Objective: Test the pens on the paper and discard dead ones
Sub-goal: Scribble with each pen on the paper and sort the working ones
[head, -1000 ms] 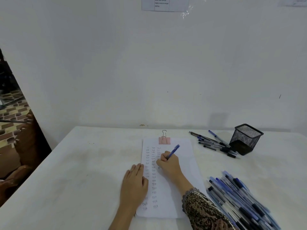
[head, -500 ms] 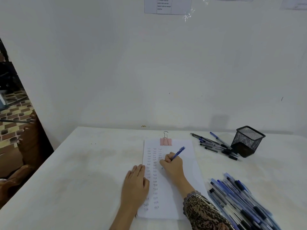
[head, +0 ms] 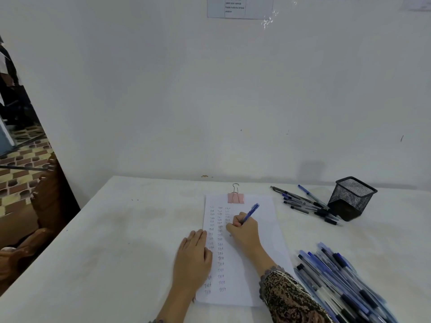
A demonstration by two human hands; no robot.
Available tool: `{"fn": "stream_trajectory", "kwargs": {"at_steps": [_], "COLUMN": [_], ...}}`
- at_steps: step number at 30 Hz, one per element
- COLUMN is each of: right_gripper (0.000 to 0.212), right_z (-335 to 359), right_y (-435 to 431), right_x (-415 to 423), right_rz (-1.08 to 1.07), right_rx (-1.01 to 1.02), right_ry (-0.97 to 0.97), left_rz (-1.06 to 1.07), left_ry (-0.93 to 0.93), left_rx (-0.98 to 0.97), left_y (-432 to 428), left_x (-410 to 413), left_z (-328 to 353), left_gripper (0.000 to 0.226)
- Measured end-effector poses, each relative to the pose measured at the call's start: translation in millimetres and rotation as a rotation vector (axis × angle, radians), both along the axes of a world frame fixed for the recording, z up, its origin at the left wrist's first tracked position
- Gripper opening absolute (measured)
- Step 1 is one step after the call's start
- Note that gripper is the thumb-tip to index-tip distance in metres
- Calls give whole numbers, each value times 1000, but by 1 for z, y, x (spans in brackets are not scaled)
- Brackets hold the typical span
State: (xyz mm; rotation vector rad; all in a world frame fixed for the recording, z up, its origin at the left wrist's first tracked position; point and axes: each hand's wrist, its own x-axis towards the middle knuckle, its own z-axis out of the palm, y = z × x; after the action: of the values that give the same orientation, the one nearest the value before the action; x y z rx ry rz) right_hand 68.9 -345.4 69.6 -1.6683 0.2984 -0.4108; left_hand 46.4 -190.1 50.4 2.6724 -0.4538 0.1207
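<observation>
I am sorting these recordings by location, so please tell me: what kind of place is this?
Probably a simple writing desk in a home or small office: a white table against a white wall, clipped paper bearing test marks, a mesh pen holder and a large pile of pens.

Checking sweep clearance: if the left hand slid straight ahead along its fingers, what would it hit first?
Likely only the paper. The left hand lies flat on its left edge, fingers aimed left of the binder clip, then bare table to the wall. Depth is unclear.
</observation>
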Motion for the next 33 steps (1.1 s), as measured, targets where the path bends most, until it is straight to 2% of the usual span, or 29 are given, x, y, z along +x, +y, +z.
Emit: {"fn": "stream_trajectory", "kwargs": {"at_steps": [3,7,10,18,20,24,26,30,33], "right_gripper": [44,46,45,45,47,47,49,55,45], "right_z": [-1,-2,-1,-2,-2,5,11,14,15], "right_y": [-2,-3,-3,-1,-4,-17,-19,-20,-17], "right_x": [0,2,1,-3,-4,-9,-12,-18,-28], "right_rz": [-12,-41,2,-14,-41,-20,-23,1,-14], "right_rx": [-12,-3,-20,-115,-9,483,643,744,776], "right_ry": [5,-9,-4,-57,-35,-76,-45,-26,-54], "left_rz": [-4,-7,-7,-4,-8,-22,-20,-3,0], "left_ry": [0,-12,-18,-28,-30,-22,-28,-31,-39], "left_rx": [-7,-3,-6,-34,-44,-45,-29,-41,-42], "left_y": [-1,0,0,0,1,0,0,0,0], "left_x": [-1,-1,0,0,0,-1,-1,-1,-2], "left_z": [1,1,-1,-1,-1,0,0,0,0], "left_gripper": [52,63,54,50,49,51,63,68,74]}}
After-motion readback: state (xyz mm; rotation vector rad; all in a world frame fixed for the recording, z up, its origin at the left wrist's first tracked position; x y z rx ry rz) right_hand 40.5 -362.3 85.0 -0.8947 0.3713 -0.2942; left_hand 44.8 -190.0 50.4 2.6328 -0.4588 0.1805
